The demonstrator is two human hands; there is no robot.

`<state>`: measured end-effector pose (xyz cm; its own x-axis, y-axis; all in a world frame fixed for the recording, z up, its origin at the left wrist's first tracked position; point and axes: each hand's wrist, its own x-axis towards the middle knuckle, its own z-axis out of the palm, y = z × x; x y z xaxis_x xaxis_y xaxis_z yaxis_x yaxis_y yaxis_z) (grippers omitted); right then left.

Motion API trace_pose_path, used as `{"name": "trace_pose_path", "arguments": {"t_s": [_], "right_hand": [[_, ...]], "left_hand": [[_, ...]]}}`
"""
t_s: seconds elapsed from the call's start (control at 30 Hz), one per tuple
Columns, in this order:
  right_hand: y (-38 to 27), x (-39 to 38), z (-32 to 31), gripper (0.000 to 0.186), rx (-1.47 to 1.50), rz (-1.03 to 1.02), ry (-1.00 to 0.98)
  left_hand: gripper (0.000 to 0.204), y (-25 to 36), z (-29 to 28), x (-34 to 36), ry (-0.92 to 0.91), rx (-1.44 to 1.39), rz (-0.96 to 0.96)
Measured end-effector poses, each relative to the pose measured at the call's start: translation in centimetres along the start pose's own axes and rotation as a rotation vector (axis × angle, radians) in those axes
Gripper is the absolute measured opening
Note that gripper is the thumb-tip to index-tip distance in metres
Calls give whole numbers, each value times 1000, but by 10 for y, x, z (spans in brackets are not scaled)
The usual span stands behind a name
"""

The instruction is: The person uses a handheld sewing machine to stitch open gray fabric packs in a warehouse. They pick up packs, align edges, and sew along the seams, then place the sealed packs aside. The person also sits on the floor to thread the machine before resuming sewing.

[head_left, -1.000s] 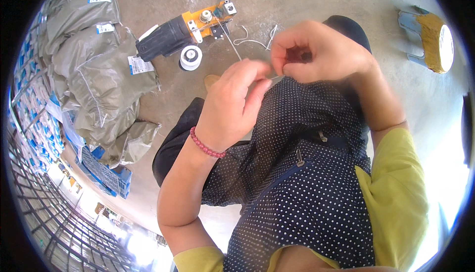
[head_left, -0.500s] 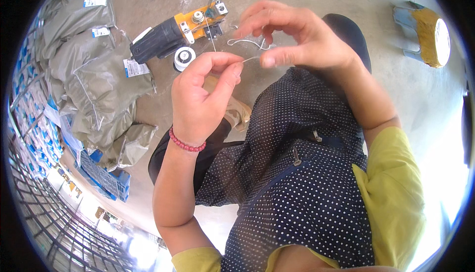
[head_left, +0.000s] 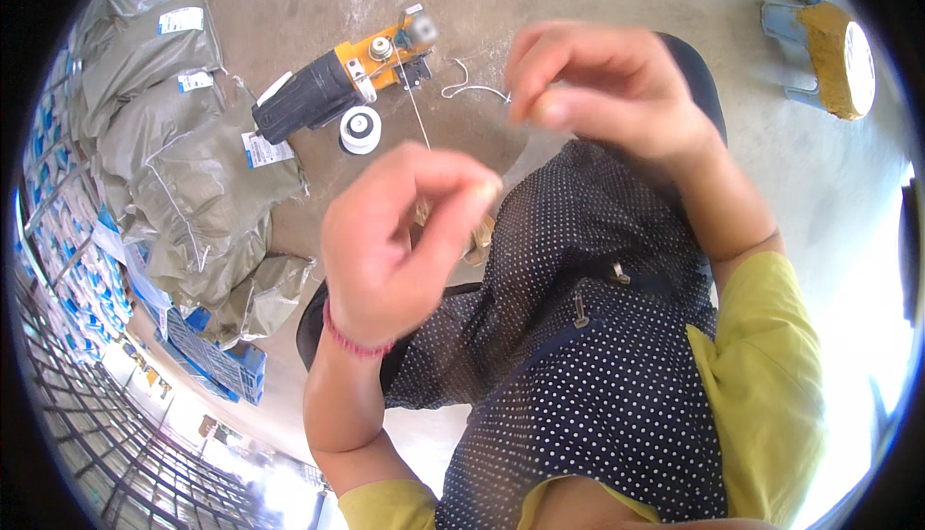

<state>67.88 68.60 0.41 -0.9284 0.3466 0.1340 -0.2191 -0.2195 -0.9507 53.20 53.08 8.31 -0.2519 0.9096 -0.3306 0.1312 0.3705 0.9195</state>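
My left hand (head_left: pixel 390 241), with a red bead bracelet, pinches at the thread (head_left: pixel 414 106) that runs down from a yellow-and-black machine (head_left: pixel 313 96); the fingertips are blurred. My right hand (head_left: pixel 612 96) is higher and to the right, its thumb and index finger curled together, also blurred, and whatever they hold is too small to make out. A white spool (head_left: pixel 360 133) stands on the floor just below the machine. A loose white cord (head_left: pixel 472 88) lies on the floor partly behind my right hand. My dotted apron (head_left: pixel 597 385) covers my lap.
Grey-green wrapped sacks (head_left: pixel 154 183) are heaped at the left, beside a blue plastic pallet (head_left: pixel 207 366) and a dark wire mesh rack (head_left: pixel 72 414). A grey-blue stool with a yellow-brown covering (head_left: pixel 824 67) is at the upper right. My foot (head_left: pixel 477 241) shows behind my left hand.
My left hand has shifted down, toward me. My right hand opened wider and rose half a second ago; now its fingers are curled together again, slightly farther right.
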Motion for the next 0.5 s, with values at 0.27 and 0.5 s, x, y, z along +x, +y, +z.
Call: {"name": "trace_pose_path", "arguments": {"t_s": [0.27,0.5], "right_hand": [[-10,-14,-63,14,-424,182,114],[9,-16,-75,19,-484,353,128]], "left_hand": [[11,20,-31,-8,-460,-227,385],[11,24,-24,13,-221,-361,440]]}}
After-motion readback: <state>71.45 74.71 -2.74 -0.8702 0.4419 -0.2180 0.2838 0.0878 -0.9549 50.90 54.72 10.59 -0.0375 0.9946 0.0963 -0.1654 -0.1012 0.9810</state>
